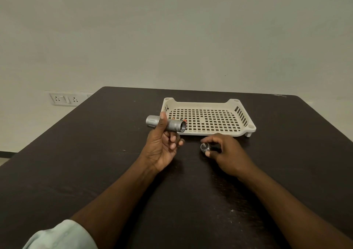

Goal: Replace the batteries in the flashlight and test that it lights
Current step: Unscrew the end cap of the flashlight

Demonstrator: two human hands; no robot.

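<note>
My left hand [162, 145] holds a silver flashlight body [172, 125] level above the dark table [95, 153], thumb over its middle, lens end to the left and open threaded end to the right. My right hand [225, 153] pinches the round silver tail cap [205, 147] just above the tabletop, right of the left hand. Behind the flashlight's open end, small reddish battery ends [183, 120] show in the near left corner of a white perforated tray [246, 123]; most of them is hidden by the flashlight.
The tray stands at the table's far middle. A wall socket panel [63, 98] sits on the wall beyond the table's left edge. A pale sleeve [63, 235] covers my left upper arm at the bottom left.
</note>
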